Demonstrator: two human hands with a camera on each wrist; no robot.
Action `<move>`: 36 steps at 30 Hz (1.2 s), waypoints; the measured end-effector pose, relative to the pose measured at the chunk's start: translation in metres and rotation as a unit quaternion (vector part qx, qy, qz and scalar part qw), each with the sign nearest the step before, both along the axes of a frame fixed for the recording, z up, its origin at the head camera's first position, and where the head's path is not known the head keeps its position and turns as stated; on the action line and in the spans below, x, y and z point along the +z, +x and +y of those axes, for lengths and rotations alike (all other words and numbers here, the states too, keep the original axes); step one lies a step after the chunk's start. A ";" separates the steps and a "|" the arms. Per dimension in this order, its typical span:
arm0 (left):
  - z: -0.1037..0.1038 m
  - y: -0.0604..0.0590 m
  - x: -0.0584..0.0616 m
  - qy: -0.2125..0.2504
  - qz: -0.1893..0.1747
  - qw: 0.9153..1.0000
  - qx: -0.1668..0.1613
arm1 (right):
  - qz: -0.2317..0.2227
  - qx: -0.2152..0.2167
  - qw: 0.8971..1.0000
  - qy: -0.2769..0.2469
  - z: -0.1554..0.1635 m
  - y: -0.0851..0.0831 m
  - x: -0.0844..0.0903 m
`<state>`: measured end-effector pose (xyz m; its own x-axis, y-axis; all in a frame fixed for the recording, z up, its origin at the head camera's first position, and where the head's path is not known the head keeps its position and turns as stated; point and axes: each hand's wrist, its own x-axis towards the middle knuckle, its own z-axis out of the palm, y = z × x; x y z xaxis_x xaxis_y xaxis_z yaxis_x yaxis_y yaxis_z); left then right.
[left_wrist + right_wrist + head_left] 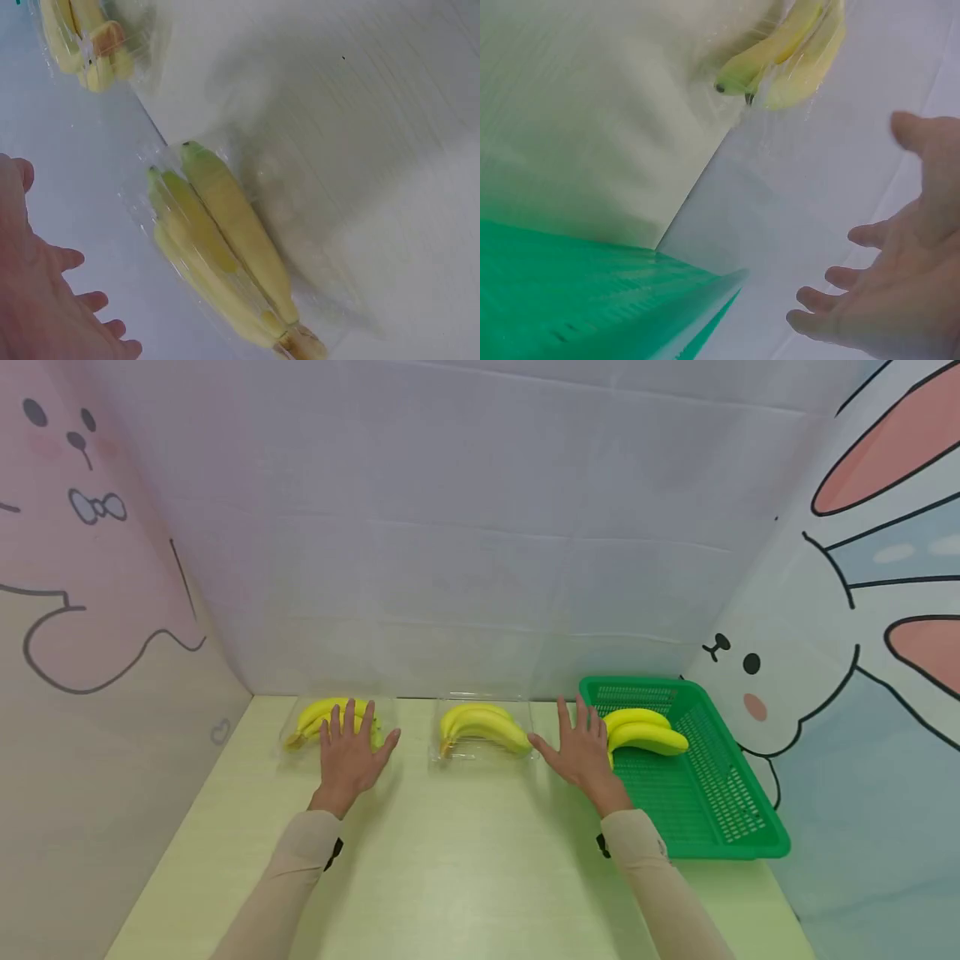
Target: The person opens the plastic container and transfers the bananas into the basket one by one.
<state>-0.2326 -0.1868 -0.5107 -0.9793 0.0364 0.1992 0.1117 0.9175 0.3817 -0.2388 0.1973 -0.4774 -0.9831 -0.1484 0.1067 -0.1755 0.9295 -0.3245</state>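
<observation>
My left hand (348, 762) is held out flat, fingers spread and holding nothing. It overlaps the left bunch of bananas (315, 717), which lies in clear plastic wrapping; the left wrist view shows this bunch (236, 232) beside the hand (41, 292). My right hand (583, 758), also spread and holding nothing, overlaps the left rim of a green plastic basket (776, 839). Inside that basket lie bananas (648, 737), partly hidden behind the fingers. Between the hands sits a middle bunch of bananas (483, 725) in clear plastic; it shows in the right wrist view above the right hand (907, 277).
A pale wood-grain table (457, 860) carries everything. White cloth (465, 543) stands right behind its back edge. Panels with cartoon animals, one a rabbit (772, 668), flank both sides. The basket takes up the table's right side.
</observation>
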 end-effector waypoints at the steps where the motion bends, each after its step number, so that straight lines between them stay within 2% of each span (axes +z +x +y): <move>1: 0.001 0.000 -0.001 0.003 0.010 1.000 -0.001 | 0.012 0.001 1.000 -0.009 -0.001 0.000 -0.001; 4: 0.004 0.002 0.001 0.022 0.023 0.999 0.001 | 0.056 0.002 0.998 -0.043 -0.003 0.000 -0.004; 8: 0.009 0.003 0.003 0.059 0.029 0.998 0.008 | 0.123 -0.002 0.987 -0.101 -0.007 0.001 -0.008; 12: 0.013 0.004 0.002 0.092 0.030 0.995 0.014 | 0.152 -0.006 0.976 -0.155 -0.010 0.001 -0.009; 21: 0.021 0.003 -0.004 0.147 0.043 0.988 0.007 | 0.149 -0.032 0.967 -0.203 -0.014 0.002 -0.016; 26: 0.028 0.003 -0.010 0.164 0.050 0.985 0.013 | 0.129 -0.045 0.964 -0.227 -0.015 0.003 -0.022; 32: 0.038 0.003 -0.020 0.163 0.093 0.982 0.013 | 0.112 -0.062 0.961 -0.244 -0.016 0.004 -0.029; 36: 0.044 0.004 -0.023 0.178 0.109 0.978 0.014 | 0.111 -0.068 0.959 -0.251 -0.019 0.006 -0.032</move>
<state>-0.2291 -0.1424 -0.5340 -0.9120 -0.0996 0.3979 0.2024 0.7344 0.6478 -0.2333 0.1785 -0.5097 -0.9343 0.1047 0.3407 -0.1804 0.6854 -0.7055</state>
